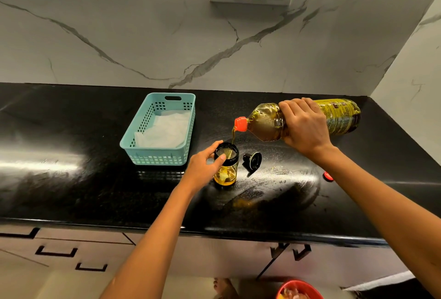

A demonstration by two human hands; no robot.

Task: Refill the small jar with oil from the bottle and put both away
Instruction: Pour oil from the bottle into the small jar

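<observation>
The basket (140, 126) is showing matt teal perforated plastic, with a crumpled white paper-like liner (164, 129) lying inside. Under the basket the counter (71, 179) is gleaming as glossy black speckled stone, looking smeared and greasy to the basket's right. There too, the bottle (267, 122) is showing clear shiny plastic and the jar (228, 174) is looking transparent and smooth, black-rimmed. Behind the basket the wall (119, 24) is showing smooth veined marble.

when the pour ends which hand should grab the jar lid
Probably left: the left hand holds the jar just beside the lid and can let go; the right hand grips the tilted bottle.
</observation>
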